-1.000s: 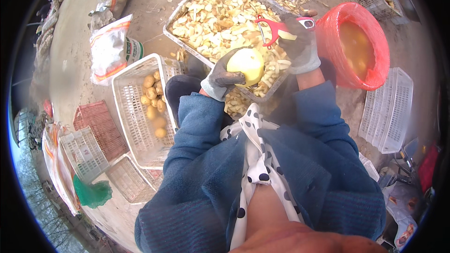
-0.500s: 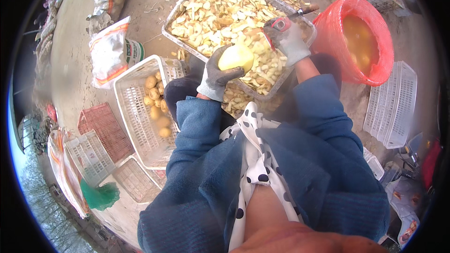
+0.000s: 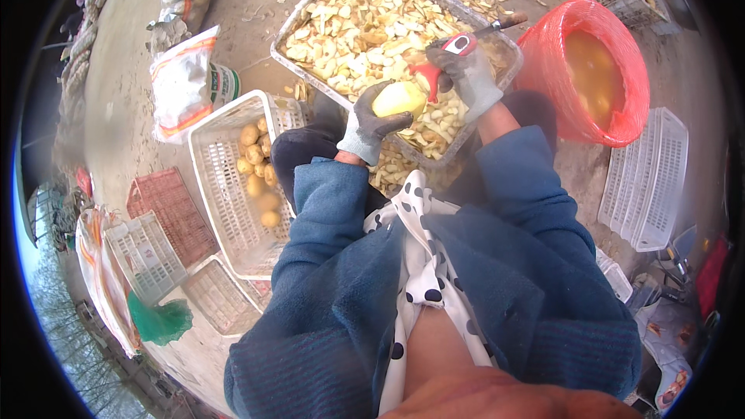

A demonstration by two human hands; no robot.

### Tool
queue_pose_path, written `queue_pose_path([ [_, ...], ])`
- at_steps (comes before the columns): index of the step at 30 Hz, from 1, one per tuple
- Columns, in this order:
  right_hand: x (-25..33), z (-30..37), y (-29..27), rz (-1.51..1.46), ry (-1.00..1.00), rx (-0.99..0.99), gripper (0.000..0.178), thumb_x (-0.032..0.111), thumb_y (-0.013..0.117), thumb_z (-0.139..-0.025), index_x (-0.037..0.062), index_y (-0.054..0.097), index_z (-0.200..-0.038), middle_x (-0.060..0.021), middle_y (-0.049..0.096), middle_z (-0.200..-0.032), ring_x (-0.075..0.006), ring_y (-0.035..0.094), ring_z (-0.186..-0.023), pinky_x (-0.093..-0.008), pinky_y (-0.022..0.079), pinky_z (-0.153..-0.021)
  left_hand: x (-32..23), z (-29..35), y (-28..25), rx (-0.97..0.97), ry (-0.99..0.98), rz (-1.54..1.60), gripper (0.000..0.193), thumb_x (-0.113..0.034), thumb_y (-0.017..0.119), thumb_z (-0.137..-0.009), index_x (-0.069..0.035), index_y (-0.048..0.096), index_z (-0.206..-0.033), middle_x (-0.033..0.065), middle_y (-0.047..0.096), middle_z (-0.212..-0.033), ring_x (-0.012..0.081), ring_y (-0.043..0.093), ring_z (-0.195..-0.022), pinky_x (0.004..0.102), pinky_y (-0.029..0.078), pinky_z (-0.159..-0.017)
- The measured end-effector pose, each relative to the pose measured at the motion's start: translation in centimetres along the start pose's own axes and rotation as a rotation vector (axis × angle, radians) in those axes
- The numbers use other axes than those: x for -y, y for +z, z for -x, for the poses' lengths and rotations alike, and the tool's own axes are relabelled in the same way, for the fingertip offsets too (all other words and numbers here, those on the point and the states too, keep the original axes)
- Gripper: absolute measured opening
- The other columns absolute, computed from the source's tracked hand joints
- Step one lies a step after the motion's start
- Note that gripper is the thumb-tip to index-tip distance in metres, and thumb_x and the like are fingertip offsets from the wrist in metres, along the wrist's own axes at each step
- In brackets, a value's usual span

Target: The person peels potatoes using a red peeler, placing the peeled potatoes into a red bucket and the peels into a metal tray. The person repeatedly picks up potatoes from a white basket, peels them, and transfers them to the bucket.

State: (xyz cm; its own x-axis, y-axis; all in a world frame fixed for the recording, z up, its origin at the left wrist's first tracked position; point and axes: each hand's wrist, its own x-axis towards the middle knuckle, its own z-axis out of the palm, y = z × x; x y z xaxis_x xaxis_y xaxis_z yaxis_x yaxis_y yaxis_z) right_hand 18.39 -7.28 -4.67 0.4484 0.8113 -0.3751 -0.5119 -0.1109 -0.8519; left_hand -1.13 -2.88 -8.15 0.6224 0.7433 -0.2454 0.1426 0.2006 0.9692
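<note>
My left hand [image 3: 371,126], in a grey glove, grips a pale yellow peeled potato [image 3: 399,98] over a large clear tub [image 3: 289,53] filled with peelings. My right hand [image 3: 469,79], also gloved, holds a red-handled peeler [image 3: 444,57] whose blade rests against the potato's right side. Both blue sleeves reach up from the lower edge. A spotted white scarf hangs between them.
A white plastic crate [image 3: 217,147] with several unpeeled potatoes stands to my left. A red basin [image 3: 552,54] of yellowish liquid sits at the right, beside an empty white crate [image 3: 648,178]. Red and white crates [image 3: 167,213] lie lower left. Sacks [image 3: 182,81] rest upper left.
Both hands have shifted slightly, turning the potato; the peeler has moved from above the potato down against its right side.
</note>
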Motion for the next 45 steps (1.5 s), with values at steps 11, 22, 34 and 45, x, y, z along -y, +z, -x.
queue_pose_path([
  [11,1.2,1.7,2.0,-0.573,-0.034,-0.063,0.011,0.016,0.054,-0.083,0.0073,0.05,-0.088,-0.0031,0.054,-0.071,-0.0116,0.053,-0.051,-0.0236,0.046,-0.042,-2.2,-0.2,-0.4,-0.081,0.436,-0.269,0.073,-0.016,0.078,-0.057,0.002,0.043,-0.118,0.0129,0.052,-0.11,0.0205,0.053,-0.099,0.0302,0.044,-0.085],
  [22,3.9,4.7,2.8,-0.677,0.012,-0.051,0.005,0.014,0.049,-0.084,0.0104,0.047,-0.081,-0.0017,0.048,-0.069,-0.0094,0.047,-0.051,-0.0175,0.036,-0.041,-3.4,1.5,3.4,0.022,0.034,0.304,0.063,-0.011,0.073,-0.063,0.001,0.043,-0.117,0.0136,0.053,-0.106,0.0227,0.057,-0.089,0.0324,0.052,-0.067],
  [34,-1.6,-1.4,-3.3,0.699,-0.133,-0.34,0.022,0.024,0.056,-0.079,0.0026,0.058,-0.085,-0.0091,0.061,-0.073,-0.0196,0.058,-0.065,-0.0306,0.046,-0.059,-6.3,-3.6,5.6,0.069,0.17,0.059,0.059,-0.005,0.073,-0.061,0.004,0.042,-0.112,0.0158,0.058,-0.096,0.0215,0.061,-0.08,0.03,0.053,-0.07],
  [45,-1.5,-0.4,-1.7,0.633,-0.113,0.044,0.018,0.017,0.055,-0.081,0.0046,0.053,-0.094,-0.0086,0.06,-0.078,-0.0187,0.058,-0.063,-0.0292,0.047,-0.056,-10.8,-6.8,23.1,0.373,0.141,0.033,0.059,-0.021,0.066,-0.07,-0.007,0.041,-0.121,0.0159,0.052,-0.107,0.022,0.053,-0.095,0.0317,0.045,-0.078],
])
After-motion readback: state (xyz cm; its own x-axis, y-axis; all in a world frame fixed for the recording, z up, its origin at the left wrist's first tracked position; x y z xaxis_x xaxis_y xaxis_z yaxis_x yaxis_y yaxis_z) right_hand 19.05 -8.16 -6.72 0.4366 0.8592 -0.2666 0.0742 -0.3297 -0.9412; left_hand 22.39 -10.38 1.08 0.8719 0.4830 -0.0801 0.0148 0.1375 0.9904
